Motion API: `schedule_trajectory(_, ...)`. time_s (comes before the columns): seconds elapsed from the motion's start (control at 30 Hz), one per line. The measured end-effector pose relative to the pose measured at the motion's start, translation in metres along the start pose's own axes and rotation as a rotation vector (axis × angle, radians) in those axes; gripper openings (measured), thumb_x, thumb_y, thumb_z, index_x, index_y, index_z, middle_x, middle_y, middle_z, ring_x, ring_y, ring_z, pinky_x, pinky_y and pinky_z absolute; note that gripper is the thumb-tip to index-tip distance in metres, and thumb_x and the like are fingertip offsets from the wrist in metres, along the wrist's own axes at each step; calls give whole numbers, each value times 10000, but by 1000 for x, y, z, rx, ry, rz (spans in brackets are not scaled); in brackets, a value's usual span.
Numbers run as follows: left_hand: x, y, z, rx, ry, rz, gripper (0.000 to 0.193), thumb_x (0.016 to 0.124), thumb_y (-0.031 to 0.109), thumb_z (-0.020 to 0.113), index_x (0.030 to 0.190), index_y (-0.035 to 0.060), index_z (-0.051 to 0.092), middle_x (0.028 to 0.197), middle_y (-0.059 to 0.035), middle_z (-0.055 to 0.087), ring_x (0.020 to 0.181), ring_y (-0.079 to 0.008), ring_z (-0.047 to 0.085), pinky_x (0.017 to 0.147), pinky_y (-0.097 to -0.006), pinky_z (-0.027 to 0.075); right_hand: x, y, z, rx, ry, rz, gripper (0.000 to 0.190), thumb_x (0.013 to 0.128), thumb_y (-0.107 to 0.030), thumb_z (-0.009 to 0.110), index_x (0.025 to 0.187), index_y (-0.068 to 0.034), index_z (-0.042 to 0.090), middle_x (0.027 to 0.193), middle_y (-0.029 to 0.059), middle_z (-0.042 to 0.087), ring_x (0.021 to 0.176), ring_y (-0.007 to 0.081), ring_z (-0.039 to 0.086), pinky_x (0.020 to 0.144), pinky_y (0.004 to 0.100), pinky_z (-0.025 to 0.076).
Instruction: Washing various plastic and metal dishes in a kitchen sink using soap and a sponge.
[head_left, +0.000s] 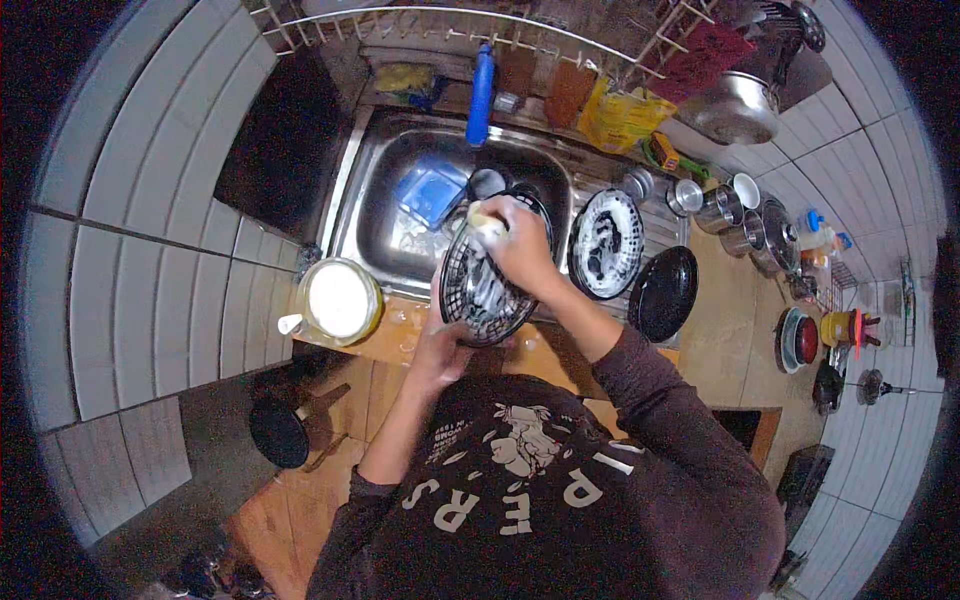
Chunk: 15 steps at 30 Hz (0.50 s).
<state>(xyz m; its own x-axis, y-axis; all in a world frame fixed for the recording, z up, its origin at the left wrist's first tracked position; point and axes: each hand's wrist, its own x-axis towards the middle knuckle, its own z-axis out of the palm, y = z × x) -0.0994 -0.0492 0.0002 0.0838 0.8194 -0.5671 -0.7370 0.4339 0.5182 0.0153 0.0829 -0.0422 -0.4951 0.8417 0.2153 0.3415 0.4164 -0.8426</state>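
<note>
My left hand (442, 349) grips a dark oval plate (487, 296) with a patterned rim from below, tilted over the sink's front edge. Pressed to its soapy face is a pale yellowish sponge (486, 223), which my right hand (521, 244) holds. White suds streak the plate's middle. Behind it in the steel sink (390, 142) lie a translucent blue plastic container (431, 193) and a small metal cup (487, 182). Beside the sink, a similar plate (606, 244) covered in suds rests on the ribbed drainboard, next to a plain black oval dish (664, 292).
A yellowish round tub (341, 300) with bright white contents stands at the front left. Over the sink hangs a blue tap sleeve (480, 97). Metal cups and a lidded pot (780, 236) line the right counter. A wire rack (465, 13) crosses the top.
</note>
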Motion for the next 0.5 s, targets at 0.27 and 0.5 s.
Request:
schedule_trajectory(0.27, 20, -5, -18, -21, -240, 194, 970, 593, -122, 405, 1465, 206, 137, 1334, -134, 405, 1232, -305, 449, 1011, -440, 432, -4, -13, -10, 9, -229, -44, 325, 710, -158, 744, 1007, -62, 654, 954, 147, 652, 905, 266, 642, 818, 370, 493)
schedule_trajectory(0.5, 33, -9, -24, 48, -175, 182, 1002, 590, -144, 415, 1487, 188, 118, 1374, -139, 382, 1246, -293, 440, 1034, -408, 405, -13, -28, -4, -11, -476, -398, 163, 783, -119, 639, 940, -80, 643, 865, 146, 638, 848, 309, 633, 760, 409, 504)
